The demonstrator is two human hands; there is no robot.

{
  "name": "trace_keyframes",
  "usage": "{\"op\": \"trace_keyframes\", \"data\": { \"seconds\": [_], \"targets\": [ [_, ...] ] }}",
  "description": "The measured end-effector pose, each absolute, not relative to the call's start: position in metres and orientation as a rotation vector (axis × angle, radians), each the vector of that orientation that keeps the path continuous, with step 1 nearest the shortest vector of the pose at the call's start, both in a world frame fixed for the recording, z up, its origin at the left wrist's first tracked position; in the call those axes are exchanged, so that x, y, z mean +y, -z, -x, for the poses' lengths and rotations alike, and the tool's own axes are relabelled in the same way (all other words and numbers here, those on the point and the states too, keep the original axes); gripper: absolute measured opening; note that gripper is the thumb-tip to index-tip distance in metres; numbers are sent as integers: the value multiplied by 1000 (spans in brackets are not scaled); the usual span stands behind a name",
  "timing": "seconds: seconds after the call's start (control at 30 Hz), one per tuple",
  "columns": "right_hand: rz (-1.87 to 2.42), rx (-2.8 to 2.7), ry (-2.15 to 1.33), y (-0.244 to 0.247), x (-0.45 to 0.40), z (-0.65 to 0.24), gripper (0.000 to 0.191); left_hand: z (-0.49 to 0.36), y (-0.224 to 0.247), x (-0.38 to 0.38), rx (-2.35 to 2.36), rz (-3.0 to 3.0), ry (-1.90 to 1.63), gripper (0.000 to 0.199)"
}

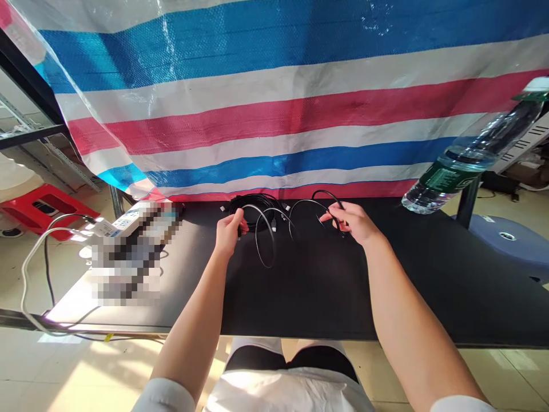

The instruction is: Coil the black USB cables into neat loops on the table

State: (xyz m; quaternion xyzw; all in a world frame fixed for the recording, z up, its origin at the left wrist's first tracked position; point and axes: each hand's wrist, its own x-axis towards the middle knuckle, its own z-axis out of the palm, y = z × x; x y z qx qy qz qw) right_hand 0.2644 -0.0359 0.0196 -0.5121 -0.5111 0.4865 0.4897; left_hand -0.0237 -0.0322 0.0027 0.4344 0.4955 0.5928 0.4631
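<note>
Between my two hands stretches a thin black cable [273,243], hanging in loose loops above the black tabletop [300,292]. My left hand [230,230] is closed around one end of it, where a dark connector shows below the fingers. My right hand [349,222] pinches another part of the cable, with a small loop rising over the fingers. Behind them, at the back of the table, lies a coiled bundle of black cables [253,201] with several light metal plugs.
A striped plastic sheet [274,114] hangs along the table's back edge. A large water bottle [450,166] leans at the right. On the left sit a white power strip [132,220] with cords and a blurred-out item [128,269]. A red stool [43,209] stands beyond.
</note>
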Motion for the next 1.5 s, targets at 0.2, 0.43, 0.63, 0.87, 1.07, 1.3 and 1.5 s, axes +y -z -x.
{"op": "trace_keyframes", "data": {
  "seconds": [0.2, 0.43, 0.63, 0.87, 1.07, 1.3, 1.5],
  "targets": [
    [1197, -1381, -1124, -19, -36, -251, 51, 24, 4, -30, 1419, -1345, -1384, 26],
    [1356, -1552, -678, -11, -38, -222, 50, 16, 2, -35, 1445, -1446, -1320, 24],
    [1442, -1365, -525, -9, -35, -212, 33, 14, -1, -39, 1445, -1450, -1345, 27],
    [1156, -1012, -1130, -15, -34, -210, 51, 1, -1, -44, 1639, -1427, -1324, 38],
    [1077, -1285, -1120, -12, -43, -198, 58, -8, 1, -46, 1747, -1386, -1363, 39],
    [898, -1268, -1167, -11, -49, -201, 44, -7, 3, -50, 1368, -1343, -1185, 38],
    [771, -1508, -1384, -13, -54, -197, 53, -6, 5, -51, 1227, -1551, -946, 27]
  ]
}}
